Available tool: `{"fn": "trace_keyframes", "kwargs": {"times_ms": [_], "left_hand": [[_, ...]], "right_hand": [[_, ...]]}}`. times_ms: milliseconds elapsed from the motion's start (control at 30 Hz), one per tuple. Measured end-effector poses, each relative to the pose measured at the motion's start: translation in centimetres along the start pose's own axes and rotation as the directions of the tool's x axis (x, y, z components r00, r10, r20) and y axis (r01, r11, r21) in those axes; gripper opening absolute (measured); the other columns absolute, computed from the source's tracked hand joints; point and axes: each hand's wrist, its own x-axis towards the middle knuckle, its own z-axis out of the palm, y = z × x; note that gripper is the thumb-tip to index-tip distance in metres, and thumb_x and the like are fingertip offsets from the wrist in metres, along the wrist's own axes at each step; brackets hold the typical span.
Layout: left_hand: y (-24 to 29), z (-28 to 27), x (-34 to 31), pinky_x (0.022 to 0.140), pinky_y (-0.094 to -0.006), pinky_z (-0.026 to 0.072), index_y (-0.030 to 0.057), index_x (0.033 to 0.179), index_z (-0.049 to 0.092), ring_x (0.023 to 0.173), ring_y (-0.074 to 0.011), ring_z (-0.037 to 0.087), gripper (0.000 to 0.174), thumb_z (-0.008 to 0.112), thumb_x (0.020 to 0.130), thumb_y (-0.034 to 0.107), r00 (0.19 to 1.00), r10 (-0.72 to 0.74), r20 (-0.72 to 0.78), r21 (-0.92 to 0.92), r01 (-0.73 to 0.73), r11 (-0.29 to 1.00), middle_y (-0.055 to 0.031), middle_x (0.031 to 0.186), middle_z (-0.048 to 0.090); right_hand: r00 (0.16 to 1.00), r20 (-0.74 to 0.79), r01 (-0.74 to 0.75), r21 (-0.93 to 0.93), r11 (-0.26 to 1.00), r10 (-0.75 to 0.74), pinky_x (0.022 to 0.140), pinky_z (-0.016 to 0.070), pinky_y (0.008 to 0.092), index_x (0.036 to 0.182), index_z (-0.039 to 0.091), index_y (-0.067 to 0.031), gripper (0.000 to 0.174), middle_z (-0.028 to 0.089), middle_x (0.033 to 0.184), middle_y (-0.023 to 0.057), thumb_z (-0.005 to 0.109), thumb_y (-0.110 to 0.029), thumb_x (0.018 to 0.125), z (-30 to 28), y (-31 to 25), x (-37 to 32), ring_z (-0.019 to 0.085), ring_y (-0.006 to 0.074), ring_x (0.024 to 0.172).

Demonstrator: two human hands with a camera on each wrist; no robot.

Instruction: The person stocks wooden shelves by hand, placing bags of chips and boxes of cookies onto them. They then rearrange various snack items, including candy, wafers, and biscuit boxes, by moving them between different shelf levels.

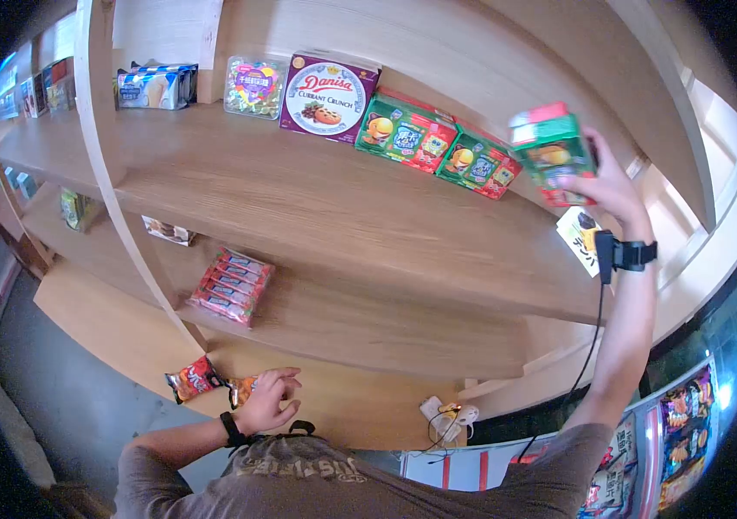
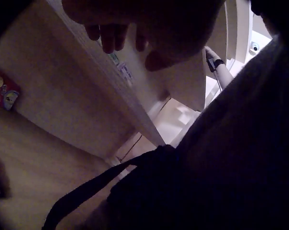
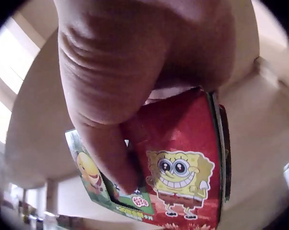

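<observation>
My right hand [image 1: 615, 186] grips a green and red snack box [image 1: 550, 151] above the right end of the upper shelf. Up close in the right wrist view, the thumb presses across the face of the box [image 3: 183, 134], beside a yellow cartoon figure. Two similar green and red boxes [image 1: 407, 130] stand on the shelf to its left, in line with a purple Danisa cookie box [image 1: 330, 95]. My left hand [image 1: 269, 400] hangs near my body with loosely bent fingers and holds nothing. It overlaps an orange snack bag [image 1: 241, 391] in the head view.
A clear tub of colourful sweets [image 1: 253, 86] and blue packs [image 1: 157, 86] stand farther left. A pink multipack [image 1: 232, 287] lies on the shelf below, and a red snack bag [image 1: 194, 379] lower still. A yellow and white card [image 1: 578, 240] is by the right wrist. An upright post [image 1: 118, 190] divides the shelves.
</observation>
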Motion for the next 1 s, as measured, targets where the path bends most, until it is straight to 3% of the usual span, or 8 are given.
{"fn": "trace_keyframes", "kwargs": {"times_ms": [67,200,300,500,667,733,767,1000], "left_hand": [[-0.5,-0.5,-0.2,0.096,-0.0435,0.0389,0.0076,0.11,0.055,0.115,-0.0337,0.051,0.034,0.07,0.08,0.016,1.0,0.011,-0.009,-0.019,-0.011,1.0,-0.0157,0.131,0.053],[-0.8,-2.0,-0.7,0.097,-0.0438,0.0384,0.0076,0.11,0.055,0.115,-0.0333,0.051,0.035,0.07,0.08,0.015,0.999,0.022,-0.024,-0.002,-0.022,1.0,-0.0158,0.131,0.053],[-1.4,-2.7,-1.5,0.098,-0.044,0.0381,0.0076,0.111,0.054,0.116,-0.033,0.051,0.036,0.07,0.079,0.014,0.999,-0.006,-0.047,-0.025,0.005,1.0,-0.0158,0.129,0.054],[-2.6,-3.4,-3.2,0.099,-0.0444,0.0376,0.007,0.112,0.054,0.118,-0.0337,0.051,0.037,0.069,0.079,0.014,0.995,-0.027,-0.101,-0.01,0.026,1.0,-0.0157,0.126,0.055],[-2.6,-3.4,-3.1,0.099,-0.0453,0.0375,0.0067,0.112,0.054,0.118,-0.0348,0.051,0.037,0.069,0.079,0.014,0.999,-0.018,-0.041,-0.005,0.017,1.0,-0.016,0.125,0.056],[-2.7,-3.4,-2.9,0.098,-0.0453,0.0377,0.0066,0.112,0.054,0.117,-0.0349,0.051,0.037,0.069,0.079,0.014,0.999,-0.004,-0.051,-0.006,0.004,1.0,-0.0161,0.125,0.056],[-2.7,-3.1,-2.9,0.098,-0.0453,0.0379,0.0065,0.112,0.054,0.117,-0.0349,0.051,0.037,0.069,0.079,0.014,0.998,-0.002,-0.07,-0.013,0.001,1.0,-0.0163,0.125,0.056],[-1.5,-1.6,-3.3,0.098,-0.0452,0.0378,0.006,0.111,0.054,0.117,-0.0357,0.05,0.037,0.068,0.078,0.014,0.993,-0.081,-0.086,0.0,0.082,0.997,-0.0171,0.126,0.054]], "right_hand": [[0.969,0.172,0.179,0.022,0.984,-0.18,0.106,0.0406,0.0345,0.137,0.039,-0.001,0.087,0.052,0.131,0.0151,0.088,-0.021,0.068,3.4,-2.9,1.1,0.052,0.0235,0.122],[0.941,0.313,0.187,-0.167,0.968,-0.127,0.109,0.0383,0.0386,0.137,0.044,-0.0003,0.089,0.054,0.131,0.0192,0.087,-0.034,0.066,9.9,-8.4,4.0,0.049,0.0295,0.127],[0.924,0.294,0.368,-0.514,0.775,-0.244,0.111,0.0354,0.0426,0.137,0.045,0.0006,0.09,0.049,0.137,0.0228,0.084,-0.04,0.066,14.4,-7.8,6.0,0.044,0.0364,0.131],[0.92,0.151,0.365,-0.662,0.654,-0.361,0.113,0.0319,0.0428,0.142,0.043,-0.0041,0.088,0.04,0.145,0.0224,0.078,-0.041,0.07,17.3,-7.2,4.8,0.037,0.0386,0.136],[0.936,0.292,0.331,-0.551,0.766,-0.195,0.114,0.032,0.0419,0.146,0.038,-0.0025,0.09,0.035,0.151,0.0238,0.073,-0.046,0.076,15.1,-8.9,5.4,0.036,0.0331,0.14],[0.969,0.225,0.127,-0.098,0.987,-0.102,0.115,0.0306,0.0375,0.147,0.034,0.0014,0.092,0.03,0.155,0.0234,0.072,-0.045,0.077,12.4,-8.4,6.2,0.033,0.0312,0.142],[0.967,0.25,0.046,0.014,0.999,-0.048,0.117,0.026,0.0355,0.154,0.018,-0.0031,0.087,0.024,0.159,0.0167,0.063,-0.034,0.086,10.7,-5.8,7.9,0.029,0.0253,0.144],[0.947,0.309,-0.01,-0.24,0.971,0.087,0.117,0.0262,0.0352,0.153,0.024,-0.005,0.092,0.029,0.156,0.0208,0.068,-0.022,0.074,8.7,4.5,10.2,0.031,0.0273,0.144]]}}
